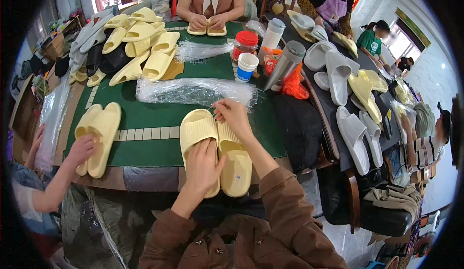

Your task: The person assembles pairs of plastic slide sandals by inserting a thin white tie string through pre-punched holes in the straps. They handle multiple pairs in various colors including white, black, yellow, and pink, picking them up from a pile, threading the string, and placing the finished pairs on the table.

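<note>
- Writing: I make out a small bluish printed mark on the insole of the right slipper (237, 170).
- Behind, a white-and-blue cup (247, 67) carries a pale print, too small for me to read.
- Both slippers: pale yellow, ribbed uppers, smooth insoles. They lie side by side, toes away from the wearer, heels at the table's near edge (151, 178).
- Left hand (203, 165): fingers close together, reaching into the opening of the left slipper (197, 126); thumb spread toward its neighbour.
- Right hand (233, 116): above the toes, thumb and forefinger together on what looks like a thin strand (211, 108); I can't tell how firmly.
- Room: bare green mat (150, 158) leftward, as far as a co-worker's hand (83, 148) on another yellow pair (107, 133).
- Beyond the toes, a bundle of clear strips (193, 92) lies close; black fabric (297, 128) bounds the right.
</note>
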`<action>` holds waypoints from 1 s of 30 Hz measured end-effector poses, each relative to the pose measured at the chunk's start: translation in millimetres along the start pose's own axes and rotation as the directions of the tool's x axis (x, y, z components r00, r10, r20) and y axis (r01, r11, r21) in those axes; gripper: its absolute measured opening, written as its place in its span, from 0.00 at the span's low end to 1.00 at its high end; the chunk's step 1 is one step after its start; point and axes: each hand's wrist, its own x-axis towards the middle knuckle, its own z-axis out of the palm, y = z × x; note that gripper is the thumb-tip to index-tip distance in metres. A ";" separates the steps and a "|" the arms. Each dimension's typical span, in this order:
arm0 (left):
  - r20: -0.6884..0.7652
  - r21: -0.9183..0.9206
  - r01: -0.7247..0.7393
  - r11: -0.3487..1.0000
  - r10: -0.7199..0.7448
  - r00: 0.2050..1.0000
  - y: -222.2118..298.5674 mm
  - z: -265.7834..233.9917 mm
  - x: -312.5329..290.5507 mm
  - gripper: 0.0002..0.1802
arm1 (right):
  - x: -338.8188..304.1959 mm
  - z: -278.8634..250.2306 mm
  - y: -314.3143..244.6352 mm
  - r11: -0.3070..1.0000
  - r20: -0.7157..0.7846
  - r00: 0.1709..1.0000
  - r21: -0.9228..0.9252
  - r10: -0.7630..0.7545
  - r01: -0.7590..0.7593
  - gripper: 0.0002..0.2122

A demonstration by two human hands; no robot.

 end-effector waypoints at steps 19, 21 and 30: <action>0.021 -0.260 0.102 0.960 -0.101 0.995 -41.1 41.4 89.4 0.05 | 4.9 -1.4 17.6 0.958 -0.103 0.994 0.277 -0.045 0.072 0.07; 0.039 -0.330 0.106 0.938 -0.099 0.994 -43.6 41.2 85.5 0.06 | 2.9 0.7 15.4 0.959 -0.111 0.993 0.275 -0.036 0.066 0.07; 0.053 -0.437 0.177 0.882 -0.172 0.984 -52.5 42.7 79.8 0.04 | 3.8 2.9 18.1 0.963 -0.083 0.996 0.263 -0.040 0.061 0.07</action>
